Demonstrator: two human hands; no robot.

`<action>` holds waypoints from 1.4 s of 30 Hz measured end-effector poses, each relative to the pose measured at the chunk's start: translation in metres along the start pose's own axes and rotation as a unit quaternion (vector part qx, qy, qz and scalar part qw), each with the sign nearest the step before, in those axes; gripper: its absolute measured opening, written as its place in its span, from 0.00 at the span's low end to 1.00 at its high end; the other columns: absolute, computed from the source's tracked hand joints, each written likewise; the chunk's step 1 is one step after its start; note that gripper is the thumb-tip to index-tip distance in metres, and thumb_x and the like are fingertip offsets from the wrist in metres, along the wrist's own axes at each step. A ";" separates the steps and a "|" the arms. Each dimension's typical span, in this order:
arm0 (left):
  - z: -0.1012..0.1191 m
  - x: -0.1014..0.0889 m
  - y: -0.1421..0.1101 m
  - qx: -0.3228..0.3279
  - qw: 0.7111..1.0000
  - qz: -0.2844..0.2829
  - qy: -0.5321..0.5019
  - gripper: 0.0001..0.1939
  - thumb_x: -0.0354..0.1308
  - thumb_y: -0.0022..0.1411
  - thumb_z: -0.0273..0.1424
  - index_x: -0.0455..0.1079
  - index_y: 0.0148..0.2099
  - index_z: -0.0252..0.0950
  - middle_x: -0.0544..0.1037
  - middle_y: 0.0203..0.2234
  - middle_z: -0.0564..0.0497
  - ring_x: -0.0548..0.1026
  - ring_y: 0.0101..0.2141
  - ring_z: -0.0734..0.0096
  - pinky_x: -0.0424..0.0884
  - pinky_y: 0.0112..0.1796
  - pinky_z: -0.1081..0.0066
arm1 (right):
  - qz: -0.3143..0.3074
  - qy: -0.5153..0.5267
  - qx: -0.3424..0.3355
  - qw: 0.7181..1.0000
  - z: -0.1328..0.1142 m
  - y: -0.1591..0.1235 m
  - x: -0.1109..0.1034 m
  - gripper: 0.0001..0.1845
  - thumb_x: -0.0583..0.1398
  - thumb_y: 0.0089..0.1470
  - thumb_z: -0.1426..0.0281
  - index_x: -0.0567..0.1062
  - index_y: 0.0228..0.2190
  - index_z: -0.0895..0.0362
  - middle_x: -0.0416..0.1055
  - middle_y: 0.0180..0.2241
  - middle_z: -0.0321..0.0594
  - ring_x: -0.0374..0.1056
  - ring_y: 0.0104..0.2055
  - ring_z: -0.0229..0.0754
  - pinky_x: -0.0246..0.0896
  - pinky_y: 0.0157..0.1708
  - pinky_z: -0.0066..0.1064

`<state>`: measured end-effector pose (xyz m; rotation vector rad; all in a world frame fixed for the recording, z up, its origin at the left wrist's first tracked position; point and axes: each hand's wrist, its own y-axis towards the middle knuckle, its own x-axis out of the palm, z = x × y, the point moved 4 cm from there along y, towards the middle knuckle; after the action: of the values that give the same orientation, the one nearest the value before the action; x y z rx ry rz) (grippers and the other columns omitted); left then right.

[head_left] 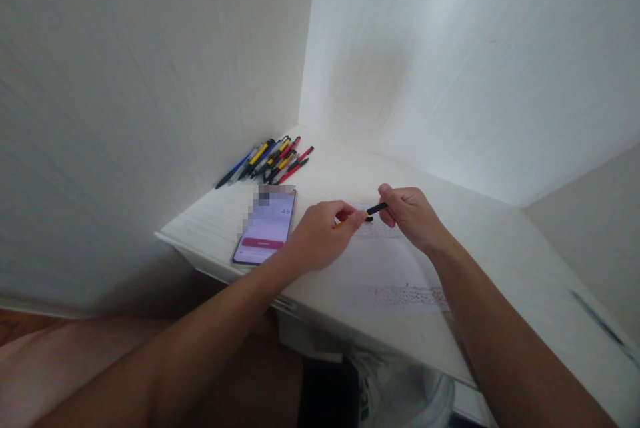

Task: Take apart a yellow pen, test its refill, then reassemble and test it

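A yellow-and-black pen is held between my two hands above the paper. My left hand pinches its yellow part between thumb and fingers. The black end is gripped by my right hand, its fingers curled and thumb pressed in. Whether the black part is separate from the yellow one, I cannot tell. Beneath them lies a white sheet of paper with bands of small dark and reddish marks near its far and near edges. A small black piece shows just below the pen, partly hidden by my left hand.
A phone with a lit screen lies left of my left hand. Behind it, several pens in blue, yellow, red and black are piled against the left wall. White walls enclose the white desk. Below its front edge is a clear plastic bag.
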<state>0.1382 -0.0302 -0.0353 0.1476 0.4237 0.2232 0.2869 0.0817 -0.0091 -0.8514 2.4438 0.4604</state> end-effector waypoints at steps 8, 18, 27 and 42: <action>-0.004 -0.001 0.000 -0.076 0.993 -0.050 -0.073 0.16 0.56 0.67 0.39 0.78 0.34 0.34 0.76 0.21 0.51 0.67 0.18 0.76 0.62 0.21 0.73 | 0.037 0.008 0.004 0.999 -0.001 -0.001 0.000 0.38 0.53 0.61 0.41 0.67 0.12 0.55 0.55 0.12 0.33 0.50 0.18 0.33 0.43 0.21 0.32; -0.001 -0.003 0.002 -0.055 0.990 -0.057 -0.117 0.28 0.49 0.69 0.50 0.78 0.30 0.35 0.76 0.19 0.49 0.68 0.18 0.74 0.62 0.22 0.72 | 0.071 0.059 -0.014 0.996 0.000 0.001 0.000 0.37 0.52 0.60 0.39 0.61 0.13 0.53 0.57 0.12 0.34 0.52 0.19 0.35 0.51 0.23 0.32; 0.007 -0.014 -0.002 0.041 0.996 0.081 0.020 0.14 0.61 0.64 0.39 0.77 0.29 0.36 0.78 0.22 0.51 0.73 0.24 0.72 0.64 0.28 0.71 | 0.089 0.055 -0.009 0.994 0.003 0.001 0.002 0.37 0.53 0.61 0.42 0.64 0.12 0.54 0.57 0.12 0.34 0.51 0.18 0.34 0.49 0.22 0.33; 0.000 0.000 -0.009 -0.151 0.897 -0.253 -0.328 0.21 0.56 0.68 0.45 0.74 0.32 0.33 0.73 0.22 0.52 0.66 0.19 0.79 0.54 0.19 0.77 | 0.063 0.094 0.000 0.994 -0.002 -0.001 0.002 0.36 0.55 0.59 0.40 0.62 0.12 0.53 0.56 0.12 0.33 0.53 0.19 0.35 0.51 0.23 0.33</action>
<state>0.1401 -0.0390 -0.0372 -0.1969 -0.2586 -0.2788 0.2852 0.0791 -0.0086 -0.7745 2.6816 0.4444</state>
